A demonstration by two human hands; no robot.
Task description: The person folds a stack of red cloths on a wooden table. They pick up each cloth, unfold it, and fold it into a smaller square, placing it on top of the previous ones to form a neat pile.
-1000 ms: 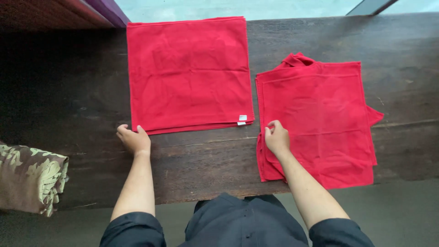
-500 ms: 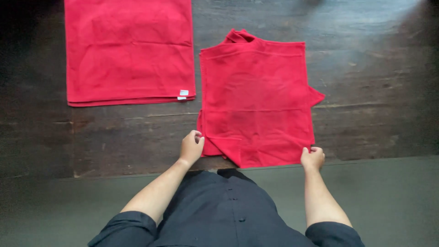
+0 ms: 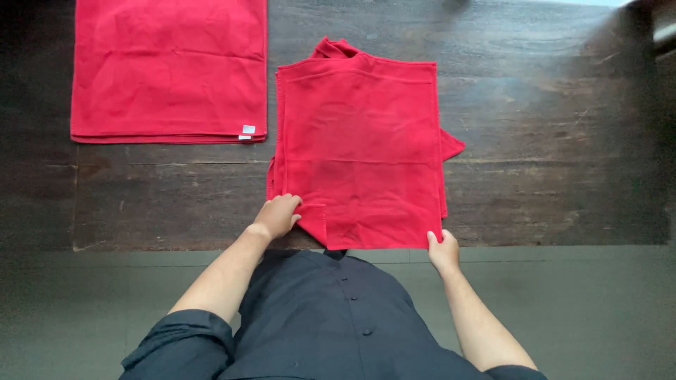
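A loose pile of red cloths point(image 3: 362, 148) lies on the dark wooden table point(image 3: 549, 141), right in front of me. My left hand point(image 3: 278, 214) pinches the near left corner of the top cloth, which is slightly turned up. At the near right corner, by the table's front edge, my right hand point(image 3: 443, 250) grips the same cloth. To the left, farther back, lies a neat stack of folded red cloths point(image 3: 169, 70) with a small white tag at its near right corner.
The table's front edge runs just past my hands, with grey floor point(image 3: 598, 317) below it. My dark shirt point(image 3: 317, 324) fills the bottom middle. Bare wood stretches to the right of the pile.
My view shifted right from the folded stack to the loose pile. My left hand left the stack and took the pile's near left corner; my right hand moved to its near right corner.
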